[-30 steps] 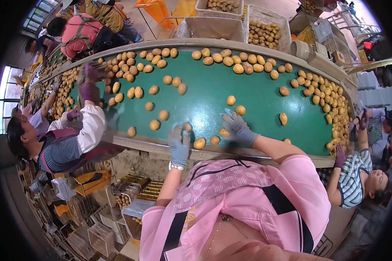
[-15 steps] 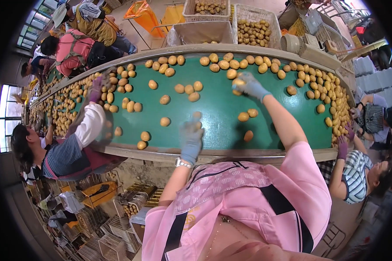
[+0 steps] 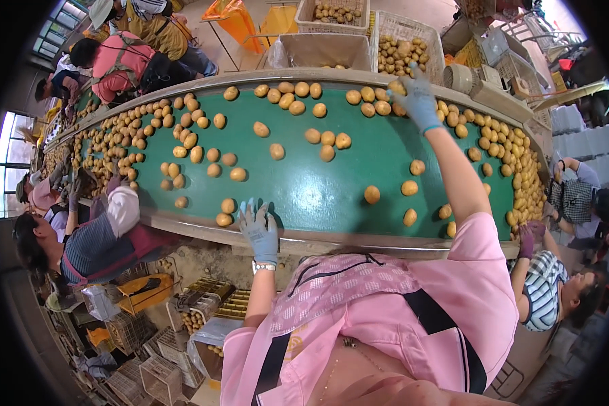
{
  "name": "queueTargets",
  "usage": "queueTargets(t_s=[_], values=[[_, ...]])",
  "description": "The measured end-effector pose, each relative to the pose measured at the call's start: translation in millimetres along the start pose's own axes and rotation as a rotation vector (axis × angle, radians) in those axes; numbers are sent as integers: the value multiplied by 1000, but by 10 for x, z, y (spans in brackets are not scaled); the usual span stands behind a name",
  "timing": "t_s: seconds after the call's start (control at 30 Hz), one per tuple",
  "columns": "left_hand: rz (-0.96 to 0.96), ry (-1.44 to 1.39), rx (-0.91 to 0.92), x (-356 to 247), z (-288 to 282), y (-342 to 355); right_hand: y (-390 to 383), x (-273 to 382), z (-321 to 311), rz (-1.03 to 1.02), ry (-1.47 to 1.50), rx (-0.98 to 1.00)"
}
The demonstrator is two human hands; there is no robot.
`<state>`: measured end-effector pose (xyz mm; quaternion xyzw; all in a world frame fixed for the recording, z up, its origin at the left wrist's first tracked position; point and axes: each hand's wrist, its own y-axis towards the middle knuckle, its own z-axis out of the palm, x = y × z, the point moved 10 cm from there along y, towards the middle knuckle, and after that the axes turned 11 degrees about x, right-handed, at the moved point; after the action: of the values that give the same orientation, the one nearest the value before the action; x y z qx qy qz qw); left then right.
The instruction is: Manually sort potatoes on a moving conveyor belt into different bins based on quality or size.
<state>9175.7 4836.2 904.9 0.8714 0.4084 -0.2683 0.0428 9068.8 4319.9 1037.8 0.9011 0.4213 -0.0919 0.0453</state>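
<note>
Many yellow-brown potatoes lie on a green conveyor belt (image 3: 304, 176) in front of me. My left hand (image 3: 258, 230), in a blue-grey glove, is over the belt's near edge with its fingers spread, holding nothing. Just left of its fingertips lie two potatoes (image 3: 226, 212). My right hand (image 3: 419, 105), gloved alike, reaches to the far rim. Its thumb and fingers are around a potato (image 3: 396, 87), partly hidden by the glove. Beyond that hand stands a pale plastic crate (image 3: 441, 57) holding potatoes.
A second crate (image 3: 331, 27) of potatoes and a lined bin (image 3: 321, 49) stand behind the belt. Potatoes crowd the belt's right end (image 3: 526, 176). Co-workers (image 3: 88, 243) stand at the left, others across the belt and at the right. Stacked crates (image 3: 162, 379) stand behind me.
My right hand has moved away from me and right, to the far rim. My left hand has moved left, opening its fingers. Most potatoes in the middle have shifted right.
</note>
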Motion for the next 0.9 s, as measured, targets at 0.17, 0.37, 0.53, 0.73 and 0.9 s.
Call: queueTargets(t_s=[0.17, 0.37, 0.53, 0.73, 0.9], values=[[-95, -217, 74, 226, 8, 3, -1576, 1549, 1652, 320, 1967, 1214], [-156, -220, 290, 427, 113, 18, -515, 2182, 1389, -17, 2458, 1196], [-95, 194, 87, 348, -246, 62, 1469, 110, 646, 71, 1364, 291], [-89, 83, 110, 512, -292, 45, 231, -801, 1292, 155, 126, 910], [26, 42, 29, 512, -588, 57, -563, 4, 1002, -7, 98, 451]])
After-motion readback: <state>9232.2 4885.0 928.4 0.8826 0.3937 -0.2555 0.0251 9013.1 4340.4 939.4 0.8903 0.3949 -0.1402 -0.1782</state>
